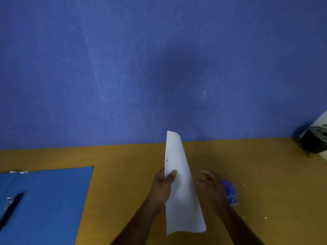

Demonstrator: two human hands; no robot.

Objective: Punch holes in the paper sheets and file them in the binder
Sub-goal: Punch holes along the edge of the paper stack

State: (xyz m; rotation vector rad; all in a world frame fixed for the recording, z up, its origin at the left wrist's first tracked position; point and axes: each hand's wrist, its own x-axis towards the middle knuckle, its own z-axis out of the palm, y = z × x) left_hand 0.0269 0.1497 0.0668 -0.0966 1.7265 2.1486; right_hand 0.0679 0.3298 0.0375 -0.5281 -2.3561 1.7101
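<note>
My left hand [163,185] pinches a white paper sheet [182,191] by its left edge, thumb on the front, and holds it upright and slightly curled above the table. A small dark hole shows near that edge. My right hand [209,184] hovers just right of the sheet with fingers loosely curled, holding nothing. Behind it on the table lies a blue hole punch [230,191], partly hidden by the hand. An open blue binder [53,200] lies flat at the left, with a black clip bar [10,207] across it.
The brown table [123,165] runs up to a blue wall [159,68]. A black object [315,140] stands at the table's far right corner. Small white paper bits [265,217] lie on the right side.
</note>
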